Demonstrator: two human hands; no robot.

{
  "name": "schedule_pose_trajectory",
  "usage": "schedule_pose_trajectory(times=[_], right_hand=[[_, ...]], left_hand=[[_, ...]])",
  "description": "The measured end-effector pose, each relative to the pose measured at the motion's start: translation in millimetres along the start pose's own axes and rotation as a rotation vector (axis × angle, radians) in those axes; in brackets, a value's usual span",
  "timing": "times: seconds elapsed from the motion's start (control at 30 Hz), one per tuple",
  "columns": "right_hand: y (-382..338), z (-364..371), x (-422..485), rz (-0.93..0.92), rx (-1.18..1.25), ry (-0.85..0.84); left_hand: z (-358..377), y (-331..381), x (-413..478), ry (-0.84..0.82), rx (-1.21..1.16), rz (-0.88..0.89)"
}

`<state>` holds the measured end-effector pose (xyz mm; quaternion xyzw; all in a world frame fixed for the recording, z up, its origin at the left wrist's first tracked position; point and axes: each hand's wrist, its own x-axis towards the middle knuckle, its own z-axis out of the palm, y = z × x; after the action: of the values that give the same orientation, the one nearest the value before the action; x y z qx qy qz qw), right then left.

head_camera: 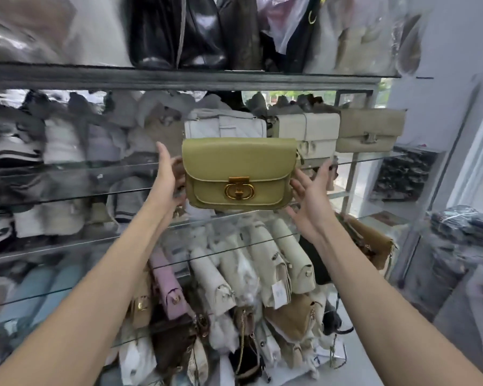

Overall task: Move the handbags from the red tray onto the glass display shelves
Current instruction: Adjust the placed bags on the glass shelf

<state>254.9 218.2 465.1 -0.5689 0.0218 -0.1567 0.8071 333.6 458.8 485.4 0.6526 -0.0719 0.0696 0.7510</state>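
Note:
An olive-green handbag [236, 174] with a gold clasp hangs upright between my hands, in front of the glass display shelves [251, 216]. Its bottom is level with one glass shelf's front edge; whether it rests on the glass I cannot tell. My left hand [166, 176] grips the bag's left end, fingers curled round behind it. Spread, nearly straight fingers of my right hand [311, 190] press against the bag's right end. The red tray is out of view.
Behind the olive bag stand a white quilted bag [223, 126], a cream bag [308, 133] and a beige bag [371, 129]. Below lie several cream bags [265, 263] and a pink bag [165, 285]. Black bags fill the dark top shelf [179, 79]. Wrapped bundles [463, 227] are piled at right.

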Motion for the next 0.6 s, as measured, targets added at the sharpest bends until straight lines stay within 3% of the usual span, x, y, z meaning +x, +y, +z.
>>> schedule_pose_trajectory(times=[0.6], right_hand=[[31,204,55,0.003,-0.102,-0.275]], left_hand=[[-177,63,39,0.276,0.01,0.11]])
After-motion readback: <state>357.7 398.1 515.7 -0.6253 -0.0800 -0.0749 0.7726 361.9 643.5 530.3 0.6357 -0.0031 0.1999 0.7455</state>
